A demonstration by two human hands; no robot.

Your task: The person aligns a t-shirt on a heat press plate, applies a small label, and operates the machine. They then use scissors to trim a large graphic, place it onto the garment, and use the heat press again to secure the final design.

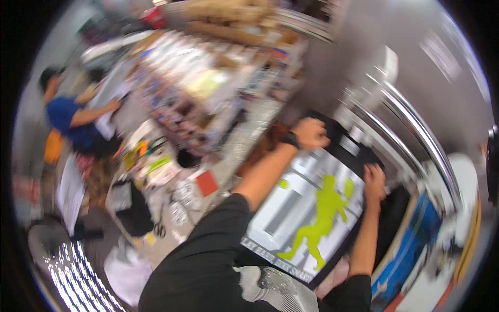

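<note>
A black T-shirt [335, 136] lies spread in front of me, with its neck end away from me. Its large print [280, 202] is white and grey, with a lime-green running figure and lettering along the bottom. My left hand [312, 134], a dark band on its wrist, rests with curled fingers at the shirt's upper left; blur hides whether it grips the cloth. On the opposite side, my right hand [375, 181] has its fingers closed on the shirt's right edge near the shoulder. A pale label [350, 146] shows by the neck.
Beyond the shirt stands a white machine with curved chrome bars [419, 126]. At left, a cluttered table [163, 241] bears scissors [160, 228], a red square [206, 183] and folded black cloth [130, 210]. Stacked goods [187, 70] fill the back. A person [74, 117] in blue works at far left.
</note>
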